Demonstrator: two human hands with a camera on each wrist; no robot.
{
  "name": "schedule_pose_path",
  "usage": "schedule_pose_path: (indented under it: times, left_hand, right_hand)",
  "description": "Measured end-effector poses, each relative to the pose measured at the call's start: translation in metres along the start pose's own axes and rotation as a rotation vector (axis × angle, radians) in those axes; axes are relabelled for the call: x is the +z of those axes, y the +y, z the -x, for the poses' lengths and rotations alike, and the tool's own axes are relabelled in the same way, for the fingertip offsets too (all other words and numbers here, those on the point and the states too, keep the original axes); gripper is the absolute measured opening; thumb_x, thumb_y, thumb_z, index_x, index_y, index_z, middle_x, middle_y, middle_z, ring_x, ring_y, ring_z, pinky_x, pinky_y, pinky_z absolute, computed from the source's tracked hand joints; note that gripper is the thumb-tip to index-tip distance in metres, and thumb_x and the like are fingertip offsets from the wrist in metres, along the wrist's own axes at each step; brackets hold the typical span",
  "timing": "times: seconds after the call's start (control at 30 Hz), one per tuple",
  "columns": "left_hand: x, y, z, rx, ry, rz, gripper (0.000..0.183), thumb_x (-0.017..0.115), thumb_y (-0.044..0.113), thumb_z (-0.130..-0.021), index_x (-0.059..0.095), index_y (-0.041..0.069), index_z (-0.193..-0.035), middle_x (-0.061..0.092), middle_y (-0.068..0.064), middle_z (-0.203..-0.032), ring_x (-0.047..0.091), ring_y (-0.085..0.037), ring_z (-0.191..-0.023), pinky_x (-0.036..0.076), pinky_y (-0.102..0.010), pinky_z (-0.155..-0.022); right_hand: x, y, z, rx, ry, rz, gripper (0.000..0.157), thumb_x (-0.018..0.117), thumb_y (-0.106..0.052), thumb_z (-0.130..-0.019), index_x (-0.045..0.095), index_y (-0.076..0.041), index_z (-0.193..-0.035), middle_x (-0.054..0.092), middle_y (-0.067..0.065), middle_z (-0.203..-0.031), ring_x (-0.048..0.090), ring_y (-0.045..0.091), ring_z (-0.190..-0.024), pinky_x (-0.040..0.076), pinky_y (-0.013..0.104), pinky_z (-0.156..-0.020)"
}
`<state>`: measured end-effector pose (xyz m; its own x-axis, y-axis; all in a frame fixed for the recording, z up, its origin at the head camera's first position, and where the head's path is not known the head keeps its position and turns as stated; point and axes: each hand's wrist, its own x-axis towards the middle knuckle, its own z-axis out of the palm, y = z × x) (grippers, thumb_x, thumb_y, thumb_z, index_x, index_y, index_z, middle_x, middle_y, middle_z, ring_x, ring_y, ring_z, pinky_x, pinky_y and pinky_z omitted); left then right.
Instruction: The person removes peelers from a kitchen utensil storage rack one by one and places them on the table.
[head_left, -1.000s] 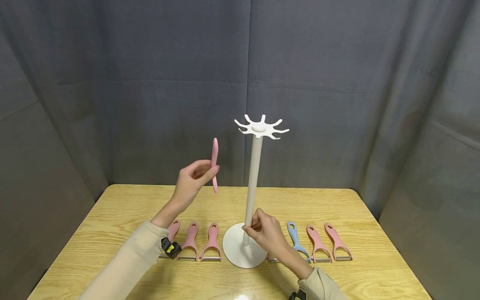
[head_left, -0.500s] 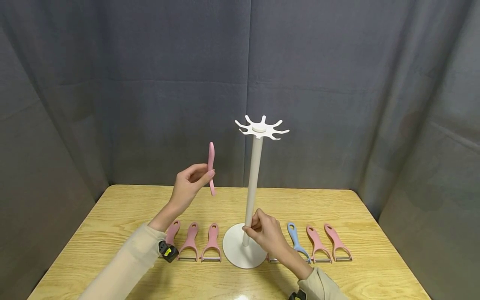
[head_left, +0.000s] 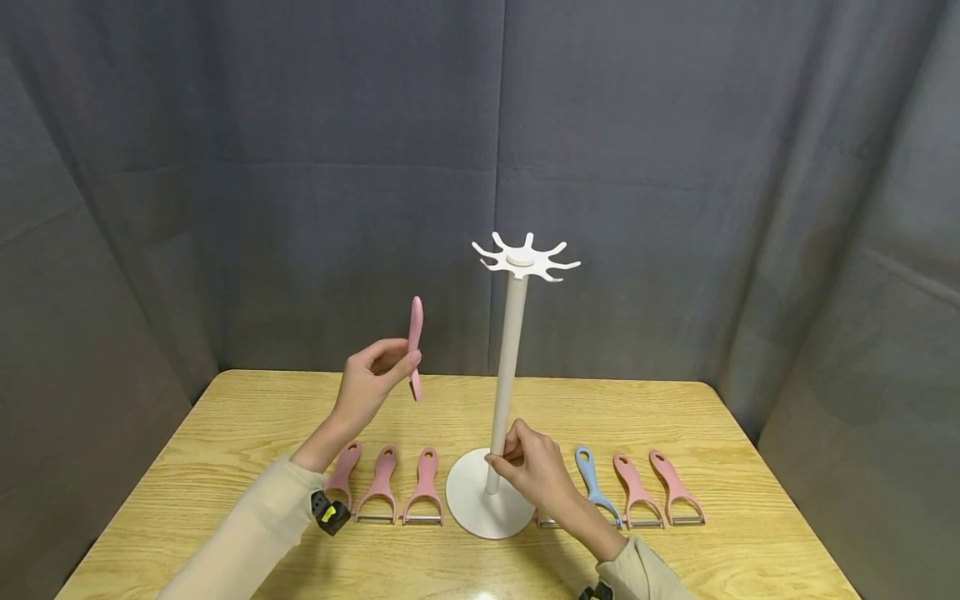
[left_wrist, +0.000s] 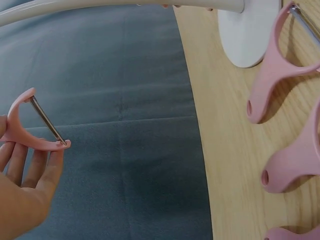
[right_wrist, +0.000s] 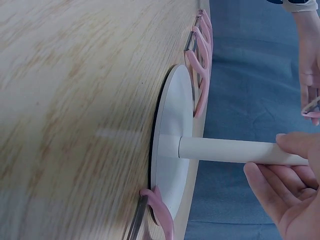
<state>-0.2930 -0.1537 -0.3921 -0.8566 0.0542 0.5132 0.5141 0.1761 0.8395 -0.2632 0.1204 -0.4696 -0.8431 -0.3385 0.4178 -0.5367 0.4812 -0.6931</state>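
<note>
A pink Y-shaped peeler [head_left: 416, 333] is pinched between the thumb and fingers of my left hand [head_left: 363, 392], held upright and edge-on above the table, left of the white stand. In the left wrist view the peeler's metal blade [left_wrist: 47, 120] faces away from the palm. My right hand [head_left: 536, 467] grips the white pole [head_left: 508, 358] of the stand low down, just above its round base [head_left: 480, 508]. The right wrist view shows thumb and fingers around that pole [right_wrist: 225, 150]. Bare hook arms [head_left: 521, 260] spread out at the stand's top.
Several pink peelers [head_left: 426, 479] lie in a row on the wooden table [head_left: 262, 417] left of the base. To its right lie a blue peeler [head_left: 591, 479] and more pink peelers [head_left: 633, 487], one partly hidden by my right hand. Grey curtains [head_left: 337, 208] surround the table.
My left hand has moved down and slightly left with the pink peeler, away from the stand's top. My right hand stays on the pole.
</note>
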Motion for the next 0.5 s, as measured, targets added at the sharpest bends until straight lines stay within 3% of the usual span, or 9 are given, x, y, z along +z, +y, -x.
schedule_pose_path:
  times: [0.23, 0.5]
  left_hand:
    - [-0.003, 0.003, 0.006, 0.003, 0.023, -0.048, 0.022, 0.067, 0.001, -0.094, 0.066, -0.008, -0.114, 0.069, -0.023, -0.103, 0.065, -0.02, -0.094, 0.051, -0.022, -0.08]
    - [-0.011, -0.016, 0.009, -0.017, 0.043, -0.064, 0.023, 0.068, 0.008, -0.094, 0.068, -0.003, -0.115, 0.07, -0.018, -0.105, 0.065, -0.016, -0.097, 0.051, -0.017, -0.085]
  right_hand:
    - [0.0, 0.001, 0.001, -0.004, -0.002, 0.006, 0.024, 0.08, -0.004, -0.083, 0.057, -0.008, -0.087, 0.067, 0.001, -0.079, 0.068, 0.011, -0.07, 0.055, 0.019, -0.061]
    - [0.0, 0.0, 0.0, -0.004, 0.002, 0.01, 0.024, 0.08, -0.003, -0.083, 0.057, -0.008, -0.086, 0.067, 0.001, -0.079, 0.068, 0.012, -0.069, 0.055, 0.018, -0.06]
